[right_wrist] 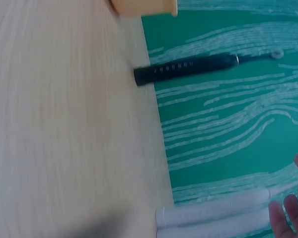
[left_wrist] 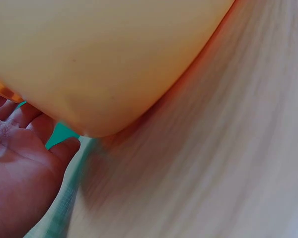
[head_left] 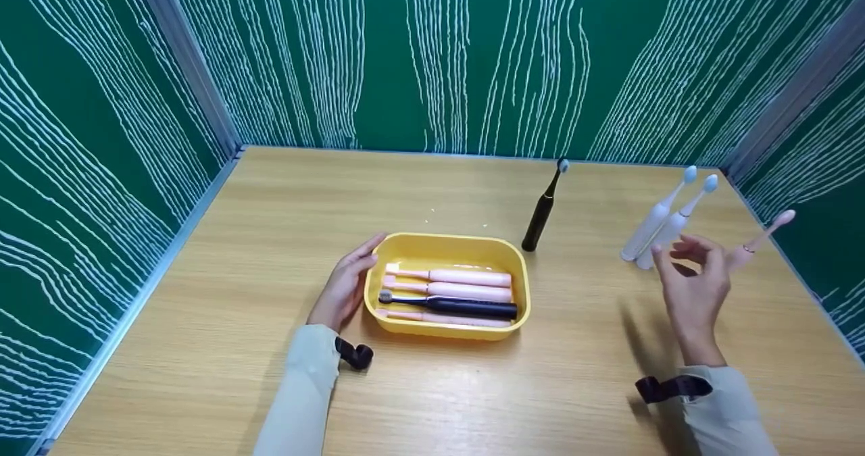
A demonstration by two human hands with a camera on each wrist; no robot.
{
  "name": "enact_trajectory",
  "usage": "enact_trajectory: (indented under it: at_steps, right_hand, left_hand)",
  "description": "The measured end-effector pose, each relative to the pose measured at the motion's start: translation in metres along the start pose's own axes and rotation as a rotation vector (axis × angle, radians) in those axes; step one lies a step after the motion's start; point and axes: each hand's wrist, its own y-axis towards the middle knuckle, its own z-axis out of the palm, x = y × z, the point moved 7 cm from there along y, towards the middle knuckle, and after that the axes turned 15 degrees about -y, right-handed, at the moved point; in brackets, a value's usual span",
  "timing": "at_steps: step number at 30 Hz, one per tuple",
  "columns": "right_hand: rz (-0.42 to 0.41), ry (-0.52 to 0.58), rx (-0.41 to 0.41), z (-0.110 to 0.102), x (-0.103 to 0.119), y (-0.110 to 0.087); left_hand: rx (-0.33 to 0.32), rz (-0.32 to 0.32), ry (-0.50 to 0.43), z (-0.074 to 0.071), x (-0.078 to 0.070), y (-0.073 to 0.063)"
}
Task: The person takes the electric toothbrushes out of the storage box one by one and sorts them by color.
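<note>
My left hand (head_left: pixel 348 284) holds the yellow basket (head_left: pixel 446 240) at its left end, thumb at the rim and fingers along the outer wall. Inside lie three pink electric toothbrushes (head_left: pixel 470 292) and a black one (head_left: pixel 473 307), heads to the left. My right hand (head_left: pixel 696 287) is raised at the right, thumb and fingers curved apart with nothing between them. Its fingertips are right by two upright white toothbrushes (head_left: pixel 645 230) with bluish heads. A pink toothbrush (head_left: pixel 763 233) stands behind that hand, its lower part hidden. In the right wrist view, fingers (right_wrist: pixel 290 210) overlap the white handles.
A black toothbrush (head_left: pixel 538 219) stands upright just right of the basket. Small white specks (head_left: pixel 484 225) dot the wooden table (head_left: pixel 324 192) behind the basket. Green panels (head_left: pixel 385 57) with white wavy lines enclose the table at the back and both sides.
</note>
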Motion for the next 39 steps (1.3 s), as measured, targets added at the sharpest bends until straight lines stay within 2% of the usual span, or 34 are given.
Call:
enact_trajectory:
  at_steps: [4,9,13,19,27,34,39]
  right_hand:
    - [-0.068,0.083,0.027,0.011,0.015,-0.004]
    - [-0.143,0.129,0.073,0.023,0.032,-0.008]
    - [-0.153,0.153,0.140,0.034,0.045,-0.012]
    - [-0.146,0.128,0.238,0.052,0.063,-0.019]
    - [-0.206,0.140,0.376,0.073,0.088,-0.025]
    - [-0.261,0.061,0.501,0.096,0.108,-0.036]
    - [-0.338,-0.007,0.598,0.113,0.121,-0.045]
  left_hand:
    - [-0.006,-0.001,0.004,0.000,0.000,0.000]
    - [-0.010,0.004,0.012,-0.001,-0.001,0.000]
    - [0.011,0.002,0.002,0.000,0.000,0.000]
    - [0.023,-0.004,-0.005,0.001,0.001,0.000]
    - [0.008,0.004,0.000,0.000,0.000,0.000]
    - [0.004,0.005,-0.002,-0.001,0.000,0.000]
    - [-0.004,0.006,0.003,-0.001,0.000,-0.001]
